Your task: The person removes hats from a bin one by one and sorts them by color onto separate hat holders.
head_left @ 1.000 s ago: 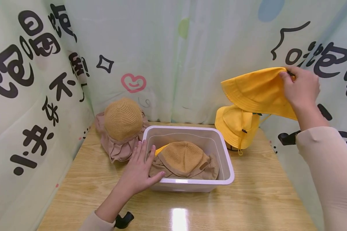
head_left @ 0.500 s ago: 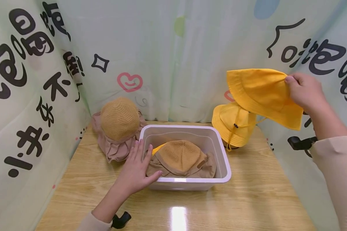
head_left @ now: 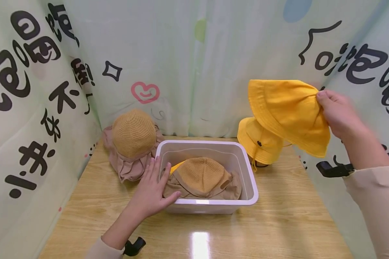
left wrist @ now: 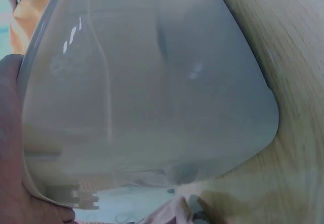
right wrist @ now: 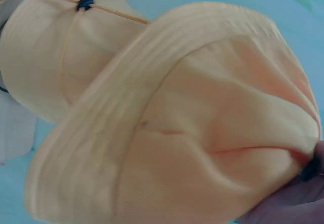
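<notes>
A yellow bucket hat (head_left: 286, 111) hangs in the air at the right, its crown pinched by my right hand (head_left: 340, 113). The right wrist view shows the same hat (right wrist: 202, 127) with its brim spread toward the left. Behind and below it, a second yellow hat (head_left: 257, 138) with a chin cord sits on a stand, partly covered. My left hand (head_left: 150, 189) rests with spread fingers on the left front corner of a white plastic basin (head_left: 210, 202). Inside the basin lies a straw-and-brown cloth hat (head_left: 204, 176), with a strip of yellow fabric (head_left: 177, 166) showing beneath.
Left of the basin, a straw-topped hat (head_left: 134, 133) with a mauve cloth flap stands on the wooden table (head_left: 262, 230). Printed curtains (head_left: 181, 54) enclose the back and both sides.
My right hand has lowered the yellow hat somewhat, and the hat's brim has tipped more downward. My left hand stays at the basin's corner. The view has shifted slightly.
</notes>
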`<state>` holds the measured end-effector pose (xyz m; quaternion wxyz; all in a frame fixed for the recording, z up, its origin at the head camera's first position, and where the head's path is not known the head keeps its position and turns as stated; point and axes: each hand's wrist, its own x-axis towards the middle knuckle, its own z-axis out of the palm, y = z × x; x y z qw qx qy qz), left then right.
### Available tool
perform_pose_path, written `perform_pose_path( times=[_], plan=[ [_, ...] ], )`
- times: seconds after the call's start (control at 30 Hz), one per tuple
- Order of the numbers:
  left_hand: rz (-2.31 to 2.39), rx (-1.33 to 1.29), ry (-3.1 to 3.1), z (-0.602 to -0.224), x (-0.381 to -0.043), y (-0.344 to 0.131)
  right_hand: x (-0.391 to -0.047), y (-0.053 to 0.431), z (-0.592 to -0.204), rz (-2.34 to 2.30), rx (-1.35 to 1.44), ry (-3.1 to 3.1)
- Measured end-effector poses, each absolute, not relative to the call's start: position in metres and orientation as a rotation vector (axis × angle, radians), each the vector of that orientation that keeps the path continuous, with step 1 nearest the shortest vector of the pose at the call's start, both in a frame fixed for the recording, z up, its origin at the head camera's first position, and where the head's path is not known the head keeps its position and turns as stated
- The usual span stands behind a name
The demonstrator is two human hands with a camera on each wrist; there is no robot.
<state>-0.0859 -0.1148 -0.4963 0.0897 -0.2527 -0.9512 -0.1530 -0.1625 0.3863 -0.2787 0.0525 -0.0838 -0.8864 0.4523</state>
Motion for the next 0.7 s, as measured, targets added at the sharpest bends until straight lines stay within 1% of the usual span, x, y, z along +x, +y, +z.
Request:
perform_pose_path(
  times=[0.07,0.2,0.33,0.5,0.7],
  plan=[
    [-0.427,-0.758,-2.852,-0.493,-0.086,-0.114,-0.164,0.380,-0.286,1.358,-0.266,-2.629],
    [-0.324,-0.794,-2.900,-0.481,-0.088,-0.113,-0.170,0.361,-0.305,1.151,-0.262,-2.514],
    [-0.295,-0.916,-2.832,-0.463,-0.094,-0.104,-0.185,0.348,-0.316,0.943,-0.341,-2.378],
    [-0.406,-1.083,-2.698,-0.432,-0.105,-0.076,-0.205,0.355,-0.306,0.919,-0.550,-2.236],
    [-0.462,-1.159,-2.607,-0.411,-0.112,-0.052,-0.213,0.361,-0.298,0.892,-0.551,-2.183]
  ],
)
